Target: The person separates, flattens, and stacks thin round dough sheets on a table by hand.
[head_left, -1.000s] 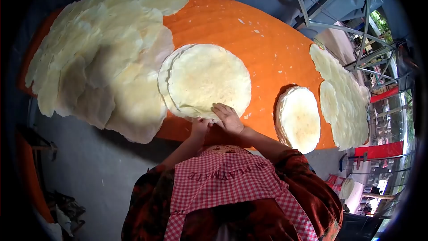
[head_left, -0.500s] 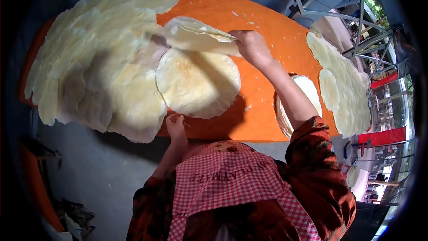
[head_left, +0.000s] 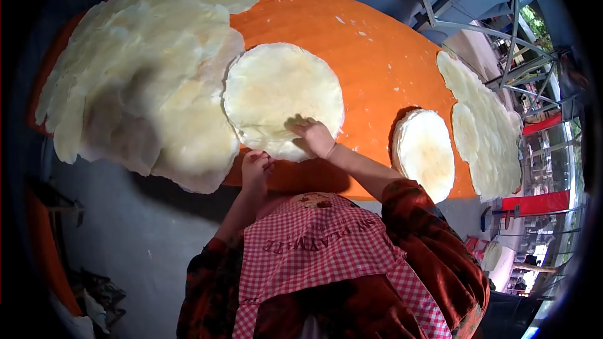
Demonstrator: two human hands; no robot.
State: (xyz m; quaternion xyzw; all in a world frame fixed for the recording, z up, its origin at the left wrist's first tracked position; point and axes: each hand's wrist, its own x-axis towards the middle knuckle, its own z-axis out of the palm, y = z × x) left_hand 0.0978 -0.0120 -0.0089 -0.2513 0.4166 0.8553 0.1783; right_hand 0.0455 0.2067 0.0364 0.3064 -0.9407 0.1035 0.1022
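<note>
A pale, thin round sheet [head_left: 276, 81] lies on the orange table [head_left: 370, 75], with creases near its lower edge. On that lower part rests my right hand [head_left: 315, 138], its fingers spread and lying flat. My left hand [head_left: 255, 168] is closed, fingertips pinched together at the sheet's lower left edge; what is between them is too small to make out. Many overlapping pale sheets [head_left: 169, 44] cover the table's left side, close beside the round one.
A thick stack of round sheets [head_left: 424, 154] stands to the right of my right hand. Beyond it, more overlapping sheets [head_left: 483, 132] lie at the table's right end. Metal frame bars [head_left: 477, 28] rise at the upper right.
My right hand has come down from the far side, where it held a lifted sheet, and now lies on the flat sheet near the front edge. The left hand stays near that edge.
</note>
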